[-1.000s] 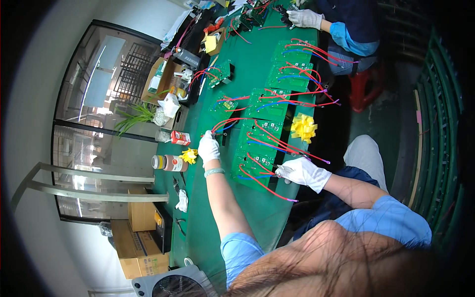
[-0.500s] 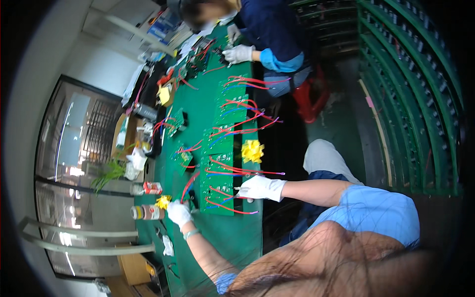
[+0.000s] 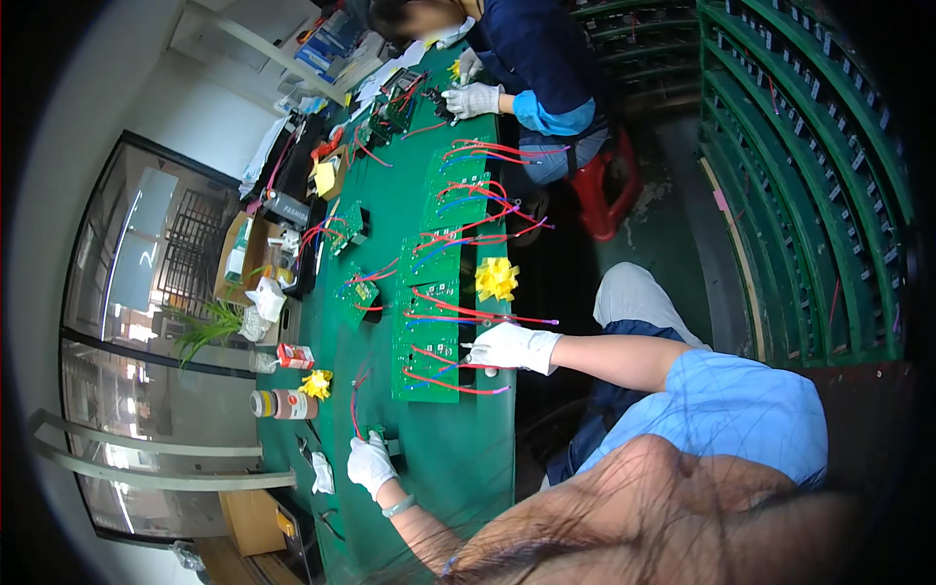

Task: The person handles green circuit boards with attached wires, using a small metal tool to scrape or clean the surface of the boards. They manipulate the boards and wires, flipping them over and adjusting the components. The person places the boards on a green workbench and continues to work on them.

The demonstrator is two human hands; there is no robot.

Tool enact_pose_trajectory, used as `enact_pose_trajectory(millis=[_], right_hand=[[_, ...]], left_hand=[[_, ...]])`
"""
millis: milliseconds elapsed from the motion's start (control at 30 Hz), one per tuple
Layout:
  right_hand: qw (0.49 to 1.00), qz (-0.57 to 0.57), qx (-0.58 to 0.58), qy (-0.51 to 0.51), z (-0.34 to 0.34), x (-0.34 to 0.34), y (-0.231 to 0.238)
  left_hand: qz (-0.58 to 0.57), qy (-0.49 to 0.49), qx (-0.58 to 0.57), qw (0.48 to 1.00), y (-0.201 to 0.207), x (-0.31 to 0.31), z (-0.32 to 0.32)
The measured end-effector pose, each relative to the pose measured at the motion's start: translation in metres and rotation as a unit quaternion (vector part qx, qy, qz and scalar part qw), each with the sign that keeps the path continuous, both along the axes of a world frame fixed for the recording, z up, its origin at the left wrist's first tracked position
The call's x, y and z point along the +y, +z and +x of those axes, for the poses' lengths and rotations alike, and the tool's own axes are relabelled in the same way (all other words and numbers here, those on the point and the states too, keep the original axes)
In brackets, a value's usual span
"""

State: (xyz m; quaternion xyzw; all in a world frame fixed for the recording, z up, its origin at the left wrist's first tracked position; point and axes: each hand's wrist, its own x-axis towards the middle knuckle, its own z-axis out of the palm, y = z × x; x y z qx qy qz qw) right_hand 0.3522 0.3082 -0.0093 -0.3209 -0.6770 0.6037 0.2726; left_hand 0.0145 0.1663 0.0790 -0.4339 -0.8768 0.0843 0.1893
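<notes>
My left hand [image 3: 370, 464], in a white glove, is closed on the edge of a small green circuit module [image 3: 378, 432] with red wires [image 3: 357, 400]. Part of the module hides behind the fingers. My right hand [image 3: 515, 348], also gloved, rests at the right edge of the nearest large green circuit board [image 3: 429, 390]. Its fingertips are pressed together near that board's red and blue wires; what they pinch, if anything, is too small to make out. More wired boards [image 3: 434, 261] lie in a row beyond.
Two wired modules [image 3: 363, 292] lie left of the boards. Yellow bundles [image 3: 497, 280] [image 3: 316, 384] flank the row. Bottles [image 3: 292, 404] and a red-white carton [image 3: 294, 356] line the green table's [image 3: 458, 448] left side. A co-worker's gloved hand [image 3: 474, 100] is at the far end; racks [image 3: 780, 195] stand right.
My left hand has moved nearer to me along the table, bringing the wired module with it, away from the yellow bundle. My right hand stays at the board's edge.
</notes>
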Motion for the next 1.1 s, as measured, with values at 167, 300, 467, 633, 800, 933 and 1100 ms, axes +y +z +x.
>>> enact_pose_trajectory(millis=[167, 300, 467, 633, 800, 933, 1100], right_hand=[[0.999, 0.047, -0.015, 0.010, -0.004, -0.001, 0.007], [0.987, 0.159, -0.027, -0.024, -0.007, 0.001, -0.004], [0.964, 0.039, 0.133, -0.228, 0.038, -0.009, 0.015], [0.928, 0.152, 0.142, -0.310, 0.048, -0.051, 0.072], [0.994, 0.075, 0.076, -0.013, 0.021, -0.114, 0.076], [0.974, 0.145, -0.028, 0.171, -0.032, -0.133, 0.079], [0.870, 0.397, -0.129, 0.262, -0.067, -0.131, 0.056]], left_hand=[[0.017, -0.033, -0.088, 0.995, 0.021, -0.068, 0.034], [0.110, -0.148, -0.213, 0.960, 0.033, -0.099, 0.070], [0.305, -0.078, -0.545, 0.777, 0.051, -0.143, 0.062], [0.400, 0.054, -0.571, 0.715, 0.010, -0.195, 0.016], [0.253, 0.124, -0.701, 0.655, 0.001, -0.188, 0.034], [0.265, 0.058, -0.742, 0.613, -0.013, -0.190, 0.040], [0.283, 0.001, -0.771, 0.570, -0.035, -0.184, 0.030]])
